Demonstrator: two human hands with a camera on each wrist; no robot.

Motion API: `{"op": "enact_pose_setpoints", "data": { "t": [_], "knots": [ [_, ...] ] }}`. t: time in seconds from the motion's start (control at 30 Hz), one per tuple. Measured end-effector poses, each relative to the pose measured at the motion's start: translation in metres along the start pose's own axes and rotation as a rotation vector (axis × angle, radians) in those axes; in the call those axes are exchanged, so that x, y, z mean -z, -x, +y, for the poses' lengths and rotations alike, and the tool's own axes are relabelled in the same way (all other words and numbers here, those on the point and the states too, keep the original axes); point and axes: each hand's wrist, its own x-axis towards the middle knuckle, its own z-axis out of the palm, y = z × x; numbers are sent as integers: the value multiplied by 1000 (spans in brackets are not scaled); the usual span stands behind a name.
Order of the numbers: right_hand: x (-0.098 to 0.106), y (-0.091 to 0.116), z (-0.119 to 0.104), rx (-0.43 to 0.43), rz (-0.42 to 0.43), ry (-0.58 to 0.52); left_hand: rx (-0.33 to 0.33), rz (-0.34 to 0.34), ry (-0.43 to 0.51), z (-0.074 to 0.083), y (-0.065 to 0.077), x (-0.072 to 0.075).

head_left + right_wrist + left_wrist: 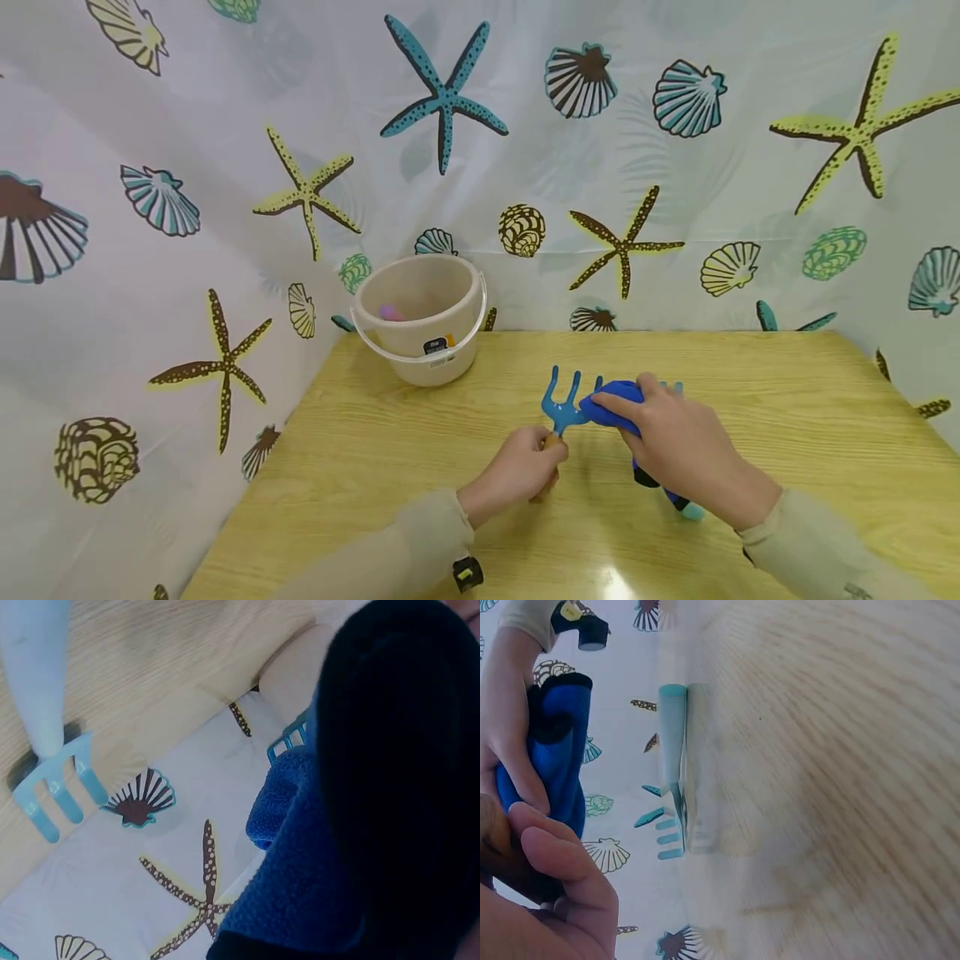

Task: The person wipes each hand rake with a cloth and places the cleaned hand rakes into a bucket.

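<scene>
My left hand [513, 467] grips the wooden handle [552, 440] of a small garden rake, its blue tines [561, 412] pointing up and away. With my right hand [678, 437] I pinch a blue terry cloth [617, 407] with black edging against the right side of the rake head. The cloth hides part of the tines, and its loose end hangs below my palm. On the table beyond the right hand lies a second, pale teal rake [56, 784]; the left wrist view shows its whole handle [673, 731].
A beige bucket [427, 350] with a clear bail handle stands at the back left of the wooden table [360, 475], something pink and purple [391, 312] inside it. A white curtain [517, 167] printed with starfish and shells hangs around the table's back and sides.
</scene>
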Motion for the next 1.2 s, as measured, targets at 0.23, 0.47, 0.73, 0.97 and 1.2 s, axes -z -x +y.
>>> {"op": "enact_pose_setpoints", "data": {
  "t": [0.23, 0.47, 0.73, 0.97, 1.2],
  "knots": [
    [-14, -7, -16, 75, -15, -7, -64, 6, -46, -1, 5, 0],
    [-21, -7, -21, 79, -20, 28, -58, 19, 13, -5, 10, -4],
    [-30, -1, -2, 73, 16, 134, -15, 9, 132, -7, 19, -6],
    [-35, -1, 6, 76, 111, 176, -40, -11, 167, -2, 23, -5],
    [-23, 2, -14, 20, 20, 33, -32, 16, 173, -1, 24, -8]
  ]
}}
